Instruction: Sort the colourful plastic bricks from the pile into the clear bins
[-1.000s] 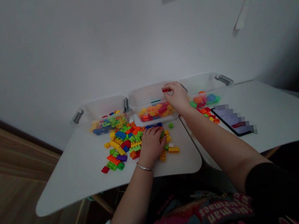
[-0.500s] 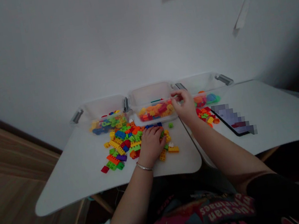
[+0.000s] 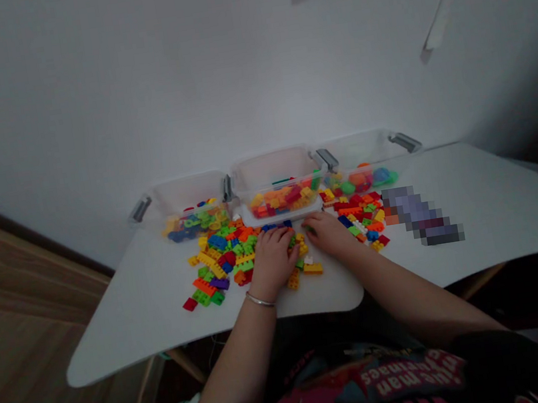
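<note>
Many coloured toy bricks (image 3: 216,256) lie in a loose pile on the white table (image 3: 139,315). My left hand (image 3: 274,254) rests on the right part of this pile, fingers apart and curved over bricks. Just right of it, my right hand (image 3: 327,233) is low over the table, its fingertips closed around a small green brick (image 3: 309,230), partly hidden by the fingers. A yellow brick (image 3: 313,269) lies between the two wrists. More red, orange and blue bricks (image 3: 357,215) are spread beyond my right hand.
Three clear bins stand along the wall: the left bin (image 3: 186,190), the middle bin (image 3: 271,164) and the right bin (image 3: 357,148), each with coloured pieces inside. A blurred-out dark phone-like object (image 3: 420,216) lies at the right.
My right hand has come down from the middle bin's right edge to the table beside my left hand and closed on the green brick. A green piece now shows in the middle bin's right end.
</note>
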Tool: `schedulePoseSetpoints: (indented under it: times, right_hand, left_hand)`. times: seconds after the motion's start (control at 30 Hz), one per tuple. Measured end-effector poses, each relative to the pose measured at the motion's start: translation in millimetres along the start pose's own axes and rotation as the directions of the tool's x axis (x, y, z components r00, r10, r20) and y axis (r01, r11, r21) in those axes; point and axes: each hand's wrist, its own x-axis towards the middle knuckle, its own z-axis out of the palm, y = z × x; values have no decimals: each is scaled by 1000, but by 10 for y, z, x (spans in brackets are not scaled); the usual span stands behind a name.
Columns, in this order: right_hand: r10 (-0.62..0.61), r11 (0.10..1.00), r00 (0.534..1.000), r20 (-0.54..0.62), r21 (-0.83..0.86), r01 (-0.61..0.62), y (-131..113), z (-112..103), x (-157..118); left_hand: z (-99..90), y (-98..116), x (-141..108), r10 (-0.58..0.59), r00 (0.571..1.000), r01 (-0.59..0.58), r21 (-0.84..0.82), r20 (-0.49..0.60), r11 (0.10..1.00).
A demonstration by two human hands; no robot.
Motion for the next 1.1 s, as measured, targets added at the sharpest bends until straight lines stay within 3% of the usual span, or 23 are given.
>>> schedulePoseSetpoints:
  times: [0.27, 0.5, 0.73, 0.9, 1.1]
  right_hand:
    - [30, 995, 1000, -9, 94, -29, 21, 8, -8]
    - [-24, 953, 998, -62, 301, 42, 19, 69, 28]
    - [57, 973, 998, -3, 222, -55, 30, 82, 64]
    - [27, 991, 998, -60, 129, -19, -6, -16, 6]
    - [18, 999, 999, 28, 31, -19, -16, -38, -32]
  left_hand:
    - [-4, -2, 13, -8, 1000, 8, 1, 28, 1000]
    - [-11, 7, 12, -9, 1000, 9, -1, 20, 1000]
    - [-22, 15, 17, -8, 999, 8, 5, 34, 1000]
    - [-14, 7, 11, -1, 1000, 2, -3, 24, 1000]
    - [-6, 1, 7, -14, 1000, 14, -3, 19, 1000]
